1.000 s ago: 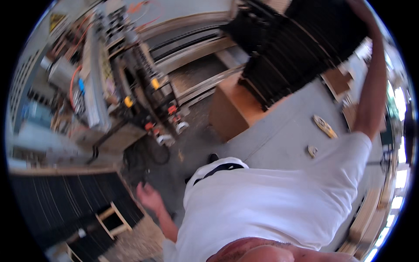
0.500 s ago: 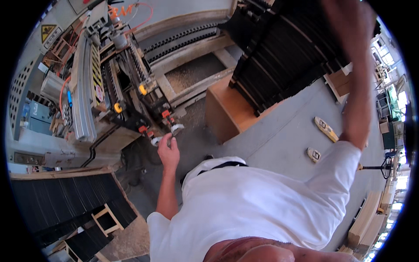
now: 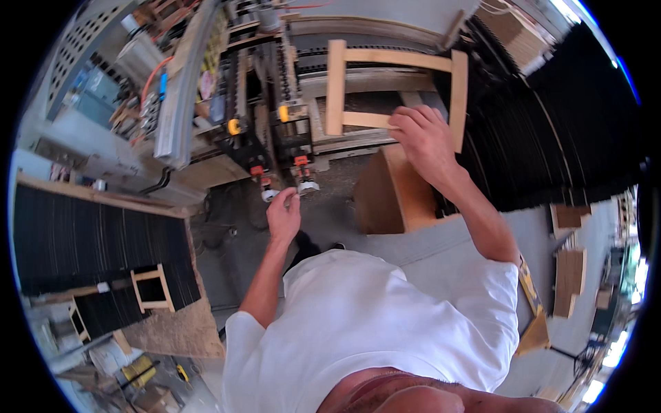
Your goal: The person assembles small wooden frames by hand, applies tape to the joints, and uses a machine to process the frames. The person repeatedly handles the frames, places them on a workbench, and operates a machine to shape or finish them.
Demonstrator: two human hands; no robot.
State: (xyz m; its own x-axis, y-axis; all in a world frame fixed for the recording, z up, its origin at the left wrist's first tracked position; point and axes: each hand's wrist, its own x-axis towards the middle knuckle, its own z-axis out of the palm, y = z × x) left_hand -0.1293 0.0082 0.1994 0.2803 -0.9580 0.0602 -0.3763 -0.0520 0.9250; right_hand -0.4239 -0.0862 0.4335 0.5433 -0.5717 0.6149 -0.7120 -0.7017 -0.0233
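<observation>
My right hand is closed round the lower rail of a pale wooden frame, gripping it near its right end. The frame has two uprights joined by two rails, and it hangs raised over the long machine bed. Lower and to the left, my left hand has its fingers drawn together beside the white-tipped ends of the machine's two rails. What those fingers hold, if anything, is too small to make out. Nearest to it are a white end piece and a red clamp block.
A tall stack of dark strips stands to the right, beside an orange-brown wooden box. More dark pieces lie at the left, with a small wooden frame on them. A yellow pallet truck is behind my right arm.
My right hand has come down and left from above the dark stack, and now carries the wooden frame. My left hand stays by the rail ends. The view has shifted.
</observation>
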